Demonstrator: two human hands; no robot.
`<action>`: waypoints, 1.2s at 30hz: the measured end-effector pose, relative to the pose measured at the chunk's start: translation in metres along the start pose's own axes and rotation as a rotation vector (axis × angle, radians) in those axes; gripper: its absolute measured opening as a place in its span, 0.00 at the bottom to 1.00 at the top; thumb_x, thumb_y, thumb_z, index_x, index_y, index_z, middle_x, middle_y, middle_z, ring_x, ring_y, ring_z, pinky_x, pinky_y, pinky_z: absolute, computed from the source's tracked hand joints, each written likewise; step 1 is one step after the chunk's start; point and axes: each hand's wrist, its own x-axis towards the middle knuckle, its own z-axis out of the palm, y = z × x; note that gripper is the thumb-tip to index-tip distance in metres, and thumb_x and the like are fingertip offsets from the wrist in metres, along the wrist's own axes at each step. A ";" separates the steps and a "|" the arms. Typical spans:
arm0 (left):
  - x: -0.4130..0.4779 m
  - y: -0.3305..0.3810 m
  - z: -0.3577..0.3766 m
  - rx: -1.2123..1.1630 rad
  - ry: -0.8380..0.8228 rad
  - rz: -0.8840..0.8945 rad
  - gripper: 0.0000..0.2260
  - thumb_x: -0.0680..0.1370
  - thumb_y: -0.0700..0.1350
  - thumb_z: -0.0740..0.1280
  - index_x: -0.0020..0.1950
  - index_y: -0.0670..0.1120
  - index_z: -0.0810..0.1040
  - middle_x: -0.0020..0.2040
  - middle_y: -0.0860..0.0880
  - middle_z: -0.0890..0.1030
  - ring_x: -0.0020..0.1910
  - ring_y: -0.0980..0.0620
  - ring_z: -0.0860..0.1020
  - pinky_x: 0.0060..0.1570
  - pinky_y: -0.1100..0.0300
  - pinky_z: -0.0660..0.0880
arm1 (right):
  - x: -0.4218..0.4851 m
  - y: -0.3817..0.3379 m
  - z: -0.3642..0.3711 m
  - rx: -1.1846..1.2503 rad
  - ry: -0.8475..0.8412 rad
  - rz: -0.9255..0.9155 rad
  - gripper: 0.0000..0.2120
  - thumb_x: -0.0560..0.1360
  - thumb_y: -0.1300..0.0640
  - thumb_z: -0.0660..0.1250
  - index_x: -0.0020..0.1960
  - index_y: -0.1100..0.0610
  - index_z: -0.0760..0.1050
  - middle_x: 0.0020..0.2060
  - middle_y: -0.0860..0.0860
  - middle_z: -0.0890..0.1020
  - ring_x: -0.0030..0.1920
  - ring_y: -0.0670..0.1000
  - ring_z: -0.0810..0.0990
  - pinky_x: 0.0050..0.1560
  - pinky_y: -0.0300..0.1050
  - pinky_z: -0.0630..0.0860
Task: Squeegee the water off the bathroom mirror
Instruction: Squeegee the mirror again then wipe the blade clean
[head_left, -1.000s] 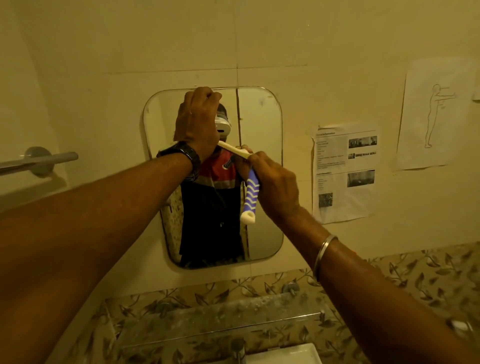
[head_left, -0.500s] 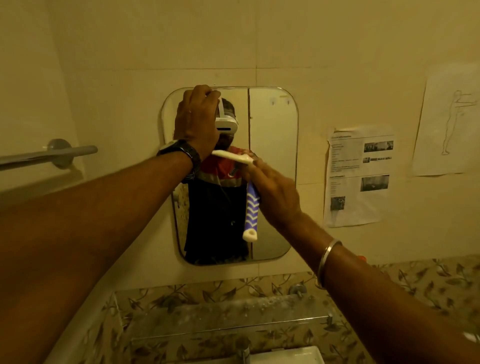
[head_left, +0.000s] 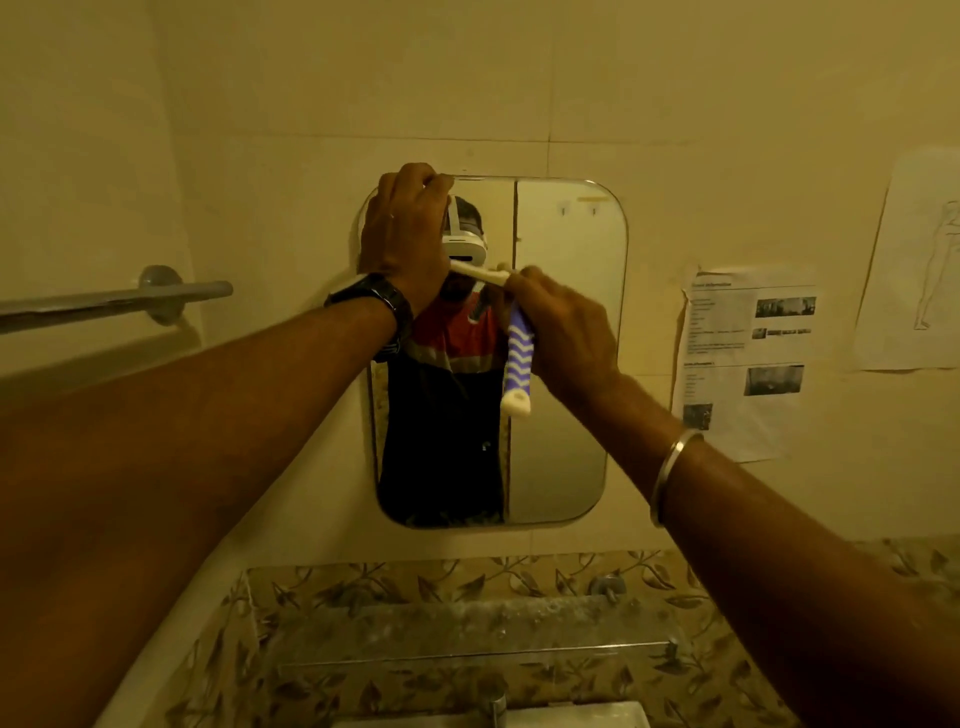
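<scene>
A rounded rectangular mirror (head_left: 566, 332) hangs on the cream tiled wall. My right hand (head_left: 563, 332) grips a squeegee (head_left: 518, 364) with a purple and white wavy handle. Its white blade lies against the glass about a third of the way down, and part of it is hidden behind my left wrist. My left hand (head_left: 402, 234) has its fingers curled over the mirror's top left edge and holds it. A black watch sits on that wrist. A metal bangle is on my right wrist.
A metal towel bar (head_left: 114, 299) juts from the wall at the left. Printed sheets (head_left: 743, 358) and a line drawing (head_left: 914, 265) are taped to the wall at the right. Below the mirror are a glass shelf (head_left: 467, 634) and leaf-patterned tiles; a white basin's edge (head_left: 571, 717) shows.
The view has shifted, so the mirror sits further right in frame. The squeegee has moved a little down the glass. My left hand stays on the mirror's top edge.
</scene>
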 end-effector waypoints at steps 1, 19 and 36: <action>-0.001 -0.001 -0.001 -0.004 -0.006 0.001 0.17 0.77 0.36 0.68 0.65 0.45 0.79 0.62 0.47 0.78 0.60 0.44 0.75 0.54 0.54 0.74 | -0.011 -0.005 0.004 0.003 -0.036 -0.015 0.15 0.81 0.50 0.67 0.63 0.59 0.77 0.55 0.53 0.81 0.43 0.45 0.75 0.42 0.34 0.70; -0.005 -0.025 -0.024 -0.019 -0.079 -0.014 0.16 0.80 0.40 0.65 0.68 0.42 0.77 0.66 0.43 0.77 0.64 0.41 0.73 0.57 0.52 0.72 | 0.020 -0.029 -0.001 0.006 -0.199 -0.110 0.16 0.78 0.54 0.72 0.63 0.59 0.76 0.57 0.56 0.81 0.50 0.54 0.81 0.51 0.49 0.80; -0.009 -0.046 -0.034 -0.018 -0.109 -0.051 0.16 0.80 0.42 0.65 0.68 0.41 0.77 0.66 0.43 0.76 0.65 0.41 0.73 0.58 0.51 0.73 | 0.065 -0.048 -0.001 -0.055 -0.253 -0.158 0.14 0.78 0.57 0.72 0.62 0.59 0.76 0.53 0.56 0.82 0.48 0.56 0.81 0.49 0.47 0.76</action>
